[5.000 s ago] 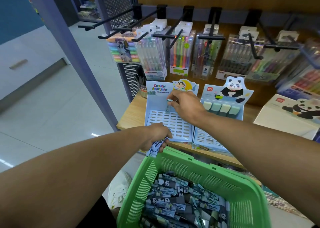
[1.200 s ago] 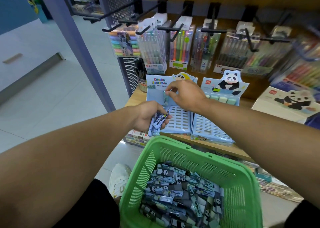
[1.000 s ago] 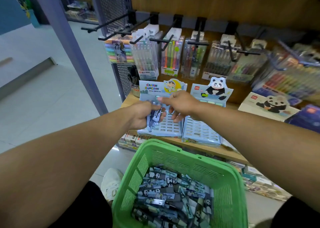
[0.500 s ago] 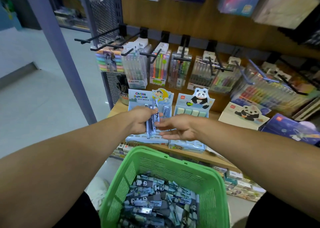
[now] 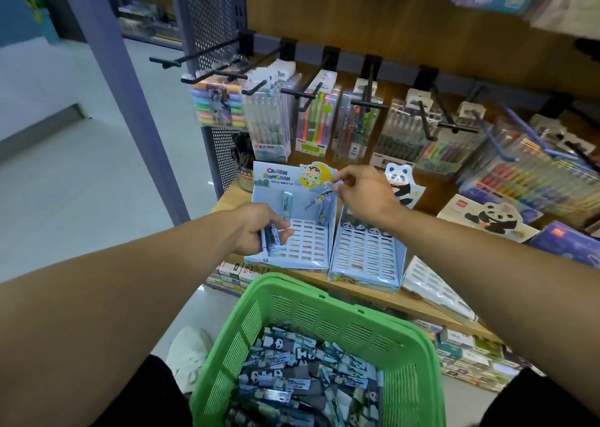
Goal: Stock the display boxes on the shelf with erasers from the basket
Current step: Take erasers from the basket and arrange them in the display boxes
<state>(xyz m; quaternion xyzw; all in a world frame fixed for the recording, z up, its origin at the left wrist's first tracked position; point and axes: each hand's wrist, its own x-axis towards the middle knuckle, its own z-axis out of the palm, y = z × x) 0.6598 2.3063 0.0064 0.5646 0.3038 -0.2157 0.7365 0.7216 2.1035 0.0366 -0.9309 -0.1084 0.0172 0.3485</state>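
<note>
At the far right corner of the left display box (image 5: 293, 231), the fingers (image 5: 341, 179) of the right hand (image 5: 367, 196) pinch one eraser (image 5: 319, 197), tilted above the slots. One other eraser (image 5: 287, 203) already stands upright further left in the back row. The left hand (image 5: 259, 231), near the front of the box, grips a small bundle of erasers (image 5: 271, 240). To do this well, I think the eraser should be turned upright before it is pushed down. The green basket (image 5: 418, 355), near the person, holds many more.
</note>
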